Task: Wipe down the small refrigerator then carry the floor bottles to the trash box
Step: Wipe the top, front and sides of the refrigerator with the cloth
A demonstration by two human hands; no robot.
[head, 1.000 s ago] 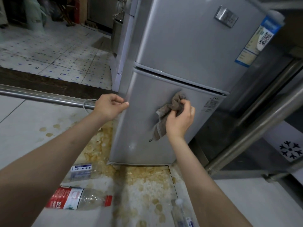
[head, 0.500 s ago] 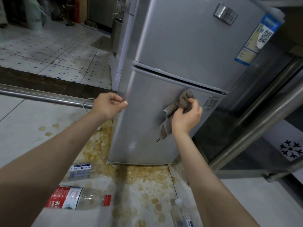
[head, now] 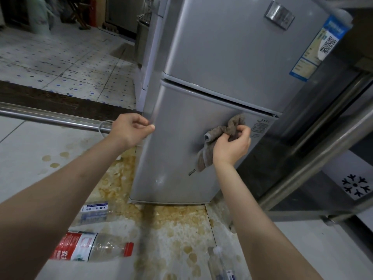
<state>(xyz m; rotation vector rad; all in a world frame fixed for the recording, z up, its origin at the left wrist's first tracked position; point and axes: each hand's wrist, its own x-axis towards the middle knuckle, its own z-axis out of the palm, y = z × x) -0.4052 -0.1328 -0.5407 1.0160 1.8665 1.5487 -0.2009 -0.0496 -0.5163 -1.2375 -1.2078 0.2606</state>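
Note:
A small silver two-door refrigerator [head: 222,63] stands on the stained floor. My right hand [head: 232,146] grips a bunched brown cloth [head: 220,138] and holds it against the lower door, near its upper right corner. My left hand [head: 131,130] has its fingers curled round the left edge of that lower door. Three empty plastic bottles lie on the floor in front: one with a red label and red cap [head: 90,247], one with a white and blue label [head: 94,213] behind it, and a clear one [head: 219,263] at the bottom edge.
A steel rail [head: 50,119] runs along the floor to the left of the fridge, with a dark threshold and a dotted tile floor beyond. Steel bars and a cabinet [head: 323,142] stand close on the right. Brown stains cover the floor below the fridge.
My right hand has moved the cloth to the right across the top of the lower door. My left hand has stayed on the door's left edge.

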